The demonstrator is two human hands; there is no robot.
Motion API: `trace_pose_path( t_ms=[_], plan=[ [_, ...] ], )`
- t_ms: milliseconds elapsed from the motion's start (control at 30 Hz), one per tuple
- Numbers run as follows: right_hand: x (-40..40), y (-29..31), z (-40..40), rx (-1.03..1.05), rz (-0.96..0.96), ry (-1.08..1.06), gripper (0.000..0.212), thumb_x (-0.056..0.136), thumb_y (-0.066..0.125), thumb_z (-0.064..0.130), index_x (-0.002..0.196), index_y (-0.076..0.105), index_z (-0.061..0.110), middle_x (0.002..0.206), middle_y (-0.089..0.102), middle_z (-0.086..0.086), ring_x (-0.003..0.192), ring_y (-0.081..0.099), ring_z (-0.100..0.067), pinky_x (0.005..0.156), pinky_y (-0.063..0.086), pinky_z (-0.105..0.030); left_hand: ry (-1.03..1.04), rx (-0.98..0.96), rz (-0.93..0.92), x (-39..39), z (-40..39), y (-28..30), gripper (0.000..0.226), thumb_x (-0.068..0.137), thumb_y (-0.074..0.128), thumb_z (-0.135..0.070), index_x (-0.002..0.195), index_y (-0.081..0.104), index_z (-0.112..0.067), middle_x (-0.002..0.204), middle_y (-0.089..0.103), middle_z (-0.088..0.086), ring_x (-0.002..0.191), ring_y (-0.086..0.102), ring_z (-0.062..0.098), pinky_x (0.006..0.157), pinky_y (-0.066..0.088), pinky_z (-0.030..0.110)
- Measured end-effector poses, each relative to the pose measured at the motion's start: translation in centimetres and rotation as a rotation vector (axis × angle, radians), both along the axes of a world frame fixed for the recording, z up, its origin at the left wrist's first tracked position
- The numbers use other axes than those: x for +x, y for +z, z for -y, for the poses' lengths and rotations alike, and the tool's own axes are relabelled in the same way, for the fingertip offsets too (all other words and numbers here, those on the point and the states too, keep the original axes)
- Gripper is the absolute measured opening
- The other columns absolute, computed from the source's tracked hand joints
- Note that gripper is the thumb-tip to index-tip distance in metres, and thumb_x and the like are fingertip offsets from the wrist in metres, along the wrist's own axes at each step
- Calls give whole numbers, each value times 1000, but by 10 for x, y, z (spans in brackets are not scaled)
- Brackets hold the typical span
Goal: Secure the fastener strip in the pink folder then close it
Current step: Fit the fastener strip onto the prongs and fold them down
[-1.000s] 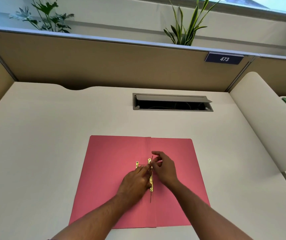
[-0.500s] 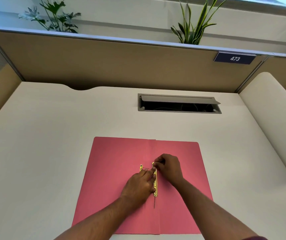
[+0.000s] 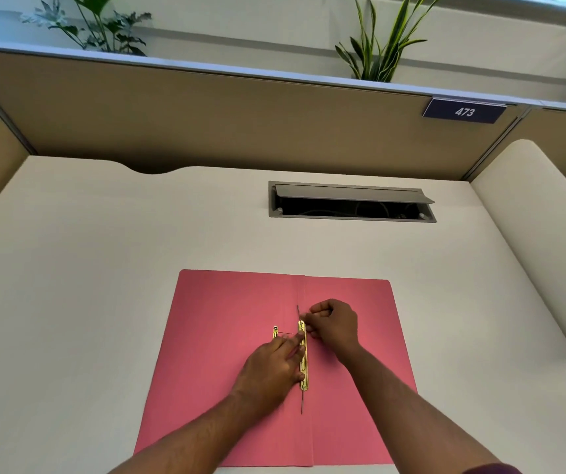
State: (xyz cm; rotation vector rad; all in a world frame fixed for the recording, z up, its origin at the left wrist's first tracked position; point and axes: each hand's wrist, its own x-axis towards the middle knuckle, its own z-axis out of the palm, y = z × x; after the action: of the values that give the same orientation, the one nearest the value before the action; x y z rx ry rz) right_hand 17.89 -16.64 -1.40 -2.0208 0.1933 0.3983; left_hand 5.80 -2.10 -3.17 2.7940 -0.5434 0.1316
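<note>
The pink folder (image 3: pixel 227 336) lies open and flat on the desk in front of me. A gold metal fastener strip (image 3: pixel 303 357) runs along its centre fold, with a thin dark prong sticking out past each end. A second small gold piece (image 3: pixel 275 331) lies just left of the strip's far end. My left hand (image 3: pixel 274 367) rests flat on the folder, fingers pressing beside the strip. My right hand (image 3: pixel 334 323) is curled, its fingertips pinching the far prong at the strip's top end.
A grey cable hatch (image 3: pixel 350 203) stands open in the desk (image 3: pixel 86 285) beyond the folder. Tan partition walls enclose the desk, with a sign reading 473 (image 3: pixel 464 112). A rounded white panel (image 3: pixel 531 241) rises at the right. Plants stand behind the partition.
The far prong, bent over near my fingers before, now stands straighter along the fold. My right hand has shifted slightly up and right; my left hand stays pressed beside the strip.
</note>
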Motion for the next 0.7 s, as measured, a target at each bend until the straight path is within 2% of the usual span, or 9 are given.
trace_pose_path(
  t_ms=[167,267,400,567,633,700],
  plan=[
    [-2,-1,-2,-16,23,-14,24,76,90,12,85,70,3,67,77,-12,54,74,-18,55,64,-34,6,-24,-3,-1,0,0,52,73,78,-42,117,71,-16,134,63,4,115,60,20,98,50,30],
    [-7,-5,0,-34,61,-6,19,80,88,17,85,71,10,70,78,-7,60,76,-19,61,66,-35,6,-42,-24,-3,0,0,54,74,77,-43,120,69,-16,136,62,3,118,60,19,101,47,29],
    [-23,-7,5,-36,110,29,6,89,77,11,92,74,15,81,77,-2,74,76,-18,71,65,-31,28,-61,-46,-8,-1,4,53,73,80,-43,120,70,-21,135,62,-2,121,58,15,96,49,23],
    [-53,-14,16,-223,271,212,15,87,75,9,99,77,19,96,68,6,81,67,-4,74,57,-17,81,-79,-126,-11,-1,1,54,84,70,-38,134,58,-20,137,55,-1,130,51,19,87,56,27],
    [-66,-16,19,-302,346,291,21,89,73,12,108,77,19,102,63,8,82,64,-1,73,54,-11,69,-63,-119,-11,-1,0,55,84,71,-37,134,58,-18,134,58,1,128,53,22,90,54,28],
    [-76,-18,21,-386,424,339,25,91,70,17,115,77,20,104,62,8,82,60,-1,71,43,-5,57,-62,-98,-12,0,0,54,83,72,-35,131,60,-16,130,62,4,125,57,24,95,51,28]
  ],
)
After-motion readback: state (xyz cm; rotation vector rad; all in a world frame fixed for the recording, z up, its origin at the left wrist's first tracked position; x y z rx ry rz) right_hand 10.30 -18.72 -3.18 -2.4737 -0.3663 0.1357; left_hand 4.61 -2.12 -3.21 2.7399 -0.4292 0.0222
